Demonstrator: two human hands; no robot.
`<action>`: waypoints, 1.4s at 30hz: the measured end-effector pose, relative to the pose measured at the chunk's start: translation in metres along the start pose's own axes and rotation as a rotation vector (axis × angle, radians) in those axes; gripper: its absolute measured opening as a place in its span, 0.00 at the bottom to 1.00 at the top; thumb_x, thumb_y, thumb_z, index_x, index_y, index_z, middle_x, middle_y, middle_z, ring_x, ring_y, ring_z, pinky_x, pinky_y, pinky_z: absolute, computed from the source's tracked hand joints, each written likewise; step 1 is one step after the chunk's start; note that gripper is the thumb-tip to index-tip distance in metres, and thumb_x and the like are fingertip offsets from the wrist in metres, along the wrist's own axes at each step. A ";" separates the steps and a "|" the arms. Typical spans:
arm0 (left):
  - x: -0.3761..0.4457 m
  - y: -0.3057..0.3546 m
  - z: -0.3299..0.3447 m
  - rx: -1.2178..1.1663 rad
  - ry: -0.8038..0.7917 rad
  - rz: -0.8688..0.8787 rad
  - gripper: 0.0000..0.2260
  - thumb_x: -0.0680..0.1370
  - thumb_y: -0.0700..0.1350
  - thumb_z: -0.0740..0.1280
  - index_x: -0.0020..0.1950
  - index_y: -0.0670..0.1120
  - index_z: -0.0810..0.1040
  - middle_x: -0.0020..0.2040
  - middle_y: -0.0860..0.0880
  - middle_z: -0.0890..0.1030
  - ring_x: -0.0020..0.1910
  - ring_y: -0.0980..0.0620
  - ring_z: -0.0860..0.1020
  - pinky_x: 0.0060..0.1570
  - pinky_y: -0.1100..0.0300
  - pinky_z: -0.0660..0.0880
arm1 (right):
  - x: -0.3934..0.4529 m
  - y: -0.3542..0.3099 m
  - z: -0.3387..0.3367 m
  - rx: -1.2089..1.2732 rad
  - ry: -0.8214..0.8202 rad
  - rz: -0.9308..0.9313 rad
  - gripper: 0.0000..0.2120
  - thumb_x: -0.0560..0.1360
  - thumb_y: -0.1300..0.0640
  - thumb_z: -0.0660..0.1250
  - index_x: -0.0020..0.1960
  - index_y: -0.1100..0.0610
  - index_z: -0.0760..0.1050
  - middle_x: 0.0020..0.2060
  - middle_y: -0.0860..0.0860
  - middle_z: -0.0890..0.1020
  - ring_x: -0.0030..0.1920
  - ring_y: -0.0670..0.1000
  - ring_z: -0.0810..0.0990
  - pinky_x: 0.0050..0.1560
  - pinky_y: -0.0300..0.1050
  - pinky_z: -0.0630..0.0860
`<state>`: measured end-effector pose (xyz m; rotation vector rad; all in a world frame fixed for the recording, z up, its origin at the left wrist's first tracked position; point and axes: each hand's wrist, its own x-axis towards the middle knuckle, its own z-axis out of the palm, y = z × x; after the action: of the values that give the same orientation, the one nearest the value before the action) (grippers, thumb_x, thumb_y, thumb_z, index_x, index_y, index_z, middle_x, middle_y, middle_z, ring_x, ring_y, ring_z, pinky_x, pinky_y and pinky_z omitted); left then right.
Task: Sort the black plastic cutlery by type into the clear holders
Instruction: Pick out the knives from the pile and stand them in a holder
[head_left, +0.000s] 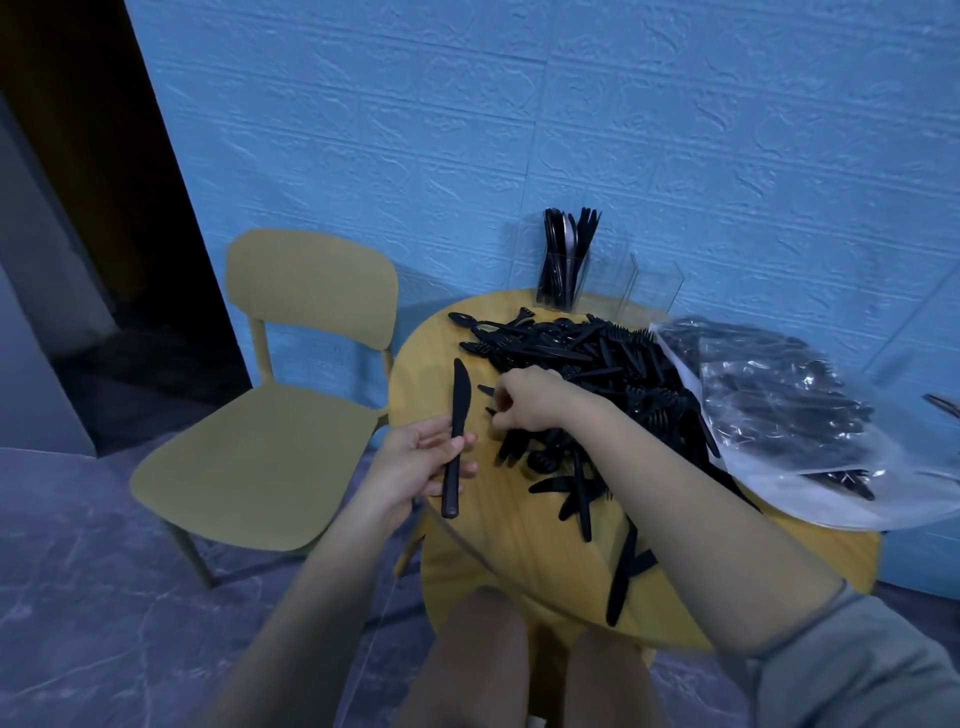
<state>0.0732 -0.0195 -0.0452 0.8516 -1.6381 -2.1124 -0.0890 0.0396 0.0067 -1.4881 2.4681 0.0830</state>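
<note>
One round yellow table (457, 561), blue wall (571, 130), L grip (415, 462) holds knife (455, 441), R grip (524, 400) curled in cutlery pile (613, 374).

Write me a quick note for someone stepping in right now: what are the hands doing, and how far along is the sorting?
Left hand grips one black knife by its handle, blade up.
Right hand reaches into the cutlery pile on the yellow table, fingers curled; whether it holds a piece can't be told.
Done: one clear holder at the back has some pieces.
Left: the holder beside it looks empty; the pile and a plastic bag of cutlery remain.
</note>
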 end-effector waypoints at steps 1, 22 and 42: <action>0.000 0.000 0.000 0.000 0.000 -0.002 0.21 0.78 0.36 0.64 0.71 0.41 0.67 0.48 0.49 0.83 0.37 0.53 0.83 0.34 0.58 0.80 | 0.000 0.002 -0.002 0.040 0.034 0.009 0.15 0.74 0.48 0.68 0.55 0.56 0.77 0.50 0.51 0.79 0.53 0.53 0.75 0.56 0.47 0.68; 0.010 -0.001 0.012 0.046 -0.010 0.001 0.18 0.79 0.37 0.64 0.69 0.41 0.71 0.49 0.50 0.83 0.37 0.54 0.83 0.33 0.60 0.79 | -0.001 0.031 -0.049 0.939 0.400 0.100 0.06 0.74 0.60 0.69 0.50 0.60 0.81 0.39 0.51 0.80 0.35 0.44 0.75 0.39 0.35 0.72; 0.007 0.006 0.014 -0.033 -0.102 0.000 0.15 0.79 0.36 0.63 0.64 0.47 0.74 0.50 0.48 0.84 0.43 0.49 0.84 0.34 0.59 0.79 | -0.020 0.026 -0.020 1.330 0.290 -0.018 0.01 0.75 0.65 0.68 0.45 0.60 0.77 0.37 0.54 0.79 0.35 0.47 0.79 0.36 0.36 0.78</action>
<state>0.0584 -0.0146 -0.0393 0.7453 -1.6475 -2.2100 -0.1064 0.0654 0.0285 -0.8737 1.8313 -1.5102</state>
